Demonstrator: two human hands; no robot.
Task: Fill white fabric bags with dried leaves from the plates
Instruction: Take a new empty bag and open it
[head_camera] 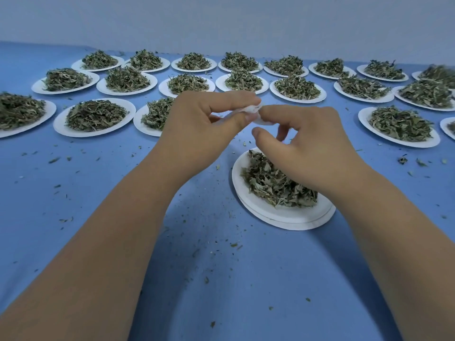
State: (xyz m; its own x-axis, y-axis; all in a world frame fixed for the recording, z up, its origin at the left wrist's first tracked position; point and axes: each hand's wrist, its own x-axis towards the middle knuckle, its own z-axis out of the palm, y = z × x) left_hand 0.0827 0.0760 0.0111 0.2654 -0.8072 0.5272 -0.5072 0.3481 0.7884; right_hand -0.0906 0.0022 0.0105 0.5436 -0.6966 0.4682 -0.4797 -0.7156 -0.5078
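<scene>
A small white fabric bag (256, 111) is held up above the table between both hands. My left hand (204, 129) pinches it between thumb and fingers. My right hand (307, 143) touches the bag's right side with its forefinger, its other fingers curled. Most of the bag is hidden by the fingers. Right below the hands sits a white paper plate (275, 212), stacked on another plate, with a heap of dried green leaves (273, 185).
Several white plates heaped with dried leaves, such as one plate (93, 116) at left and another plate (398, 126) at right, stand in rows across the blue table (197, 267). Leaf crumbs are scattered over the cloth. A pale wall rises behind.
</scene>
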